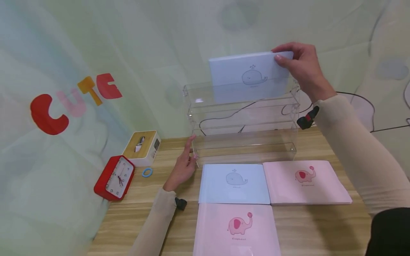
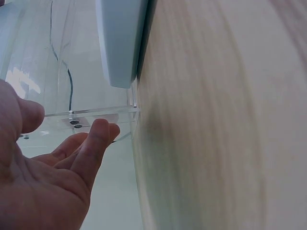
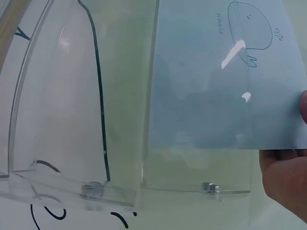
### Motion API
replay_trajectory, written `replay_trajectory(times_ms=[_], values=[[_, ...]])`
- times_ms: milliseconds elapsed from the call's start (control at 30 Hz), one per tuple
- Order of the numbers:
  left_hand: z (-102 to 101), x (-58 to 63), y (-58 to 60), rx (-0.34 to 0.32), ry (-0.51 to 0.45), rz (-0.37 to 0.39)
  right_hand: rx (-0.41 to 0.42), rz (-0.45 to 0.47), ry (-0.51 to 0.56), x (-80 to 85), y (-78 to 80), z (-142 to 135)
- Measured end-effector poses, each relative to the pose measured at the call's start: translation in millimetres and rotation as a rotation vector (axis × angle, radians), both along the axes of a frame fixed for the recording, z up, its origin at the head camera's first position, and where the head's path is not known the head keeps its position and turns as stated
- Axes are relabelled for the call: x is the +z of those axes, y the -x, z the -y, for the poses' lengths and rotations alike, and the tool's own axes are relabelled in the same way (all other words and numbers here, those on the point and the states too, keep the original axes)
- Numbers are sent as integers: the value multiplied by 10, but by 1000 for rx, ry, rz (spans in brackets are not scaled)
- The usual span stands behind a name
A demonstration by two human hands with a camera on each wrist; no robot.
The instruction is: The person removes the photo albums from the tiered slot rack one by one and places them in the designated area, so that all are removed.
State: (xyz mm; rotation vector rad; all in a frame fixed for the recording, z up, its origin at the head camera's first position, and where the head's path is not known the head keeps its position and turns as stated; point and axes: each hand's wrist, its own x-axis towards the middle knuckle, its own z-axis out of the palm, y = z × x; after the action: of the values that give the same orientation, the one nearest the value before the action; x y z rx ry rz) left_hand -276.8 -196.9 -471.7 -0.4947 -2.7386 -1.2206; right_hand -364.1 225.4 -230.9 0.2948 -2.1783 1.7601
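My right hand point(image 1: 302, 65) pinches a light blue book point(image 1: 230, 74) by its upper right corner, thumb on the front cover. A whale drawing marks that cover, and the lower part sits behind the clear front panel of the top tier of an acrylic rack point(image 1: 243, 137). At the rack's lower left side, my left hand point(image 1: 184, 167) rests against the side panel with its fingers extended. In the left wrist view, the fingertips point(image 2: 100, 127) lie at the outer side of the panel. In the right wrist view, the held book point(image 3: 206, 96) stands within the top tier.
Before the rack lie another blue whale book point(image 1: 235, 190) and two pink elephant books, one at right point(image 1: 288, 192) and one nearer point(image 1: 217, 234). On the left are a red clock point(image 1: 110, 177), a white box with a wooden top point(image 1: 141, 161) and a blue ring point(image 1: 147, 172).
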Motion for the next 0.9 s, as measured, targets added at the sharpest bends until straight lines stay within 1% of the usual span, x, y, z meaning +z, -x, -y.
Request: replay_trajectory(times_ms=[100,167,300,367,467,567,733,900], values=[[-4,1,7,-1,2,3,-10,9,47,-19,24,-2],[-4,5,12,-3,3,-2,-28,-1,68,-38,35,7],[-1,10,14,-2,6,0,-85,-18,91,-61,61,50],[3,9,16,1,10,0,-115,-9,112,-61,72,80],[1,6,23,0,16,-6,-148,20,171,-45,85,121],[-7,3,33,-2,16,-12,-169,22,222,-38,97,156],[-24,2,49,-8,10,-21,-204,-6,248,-16,114,195],[-19,-3,55,-9,8,-14,-240,-21,249,81,122,203]])
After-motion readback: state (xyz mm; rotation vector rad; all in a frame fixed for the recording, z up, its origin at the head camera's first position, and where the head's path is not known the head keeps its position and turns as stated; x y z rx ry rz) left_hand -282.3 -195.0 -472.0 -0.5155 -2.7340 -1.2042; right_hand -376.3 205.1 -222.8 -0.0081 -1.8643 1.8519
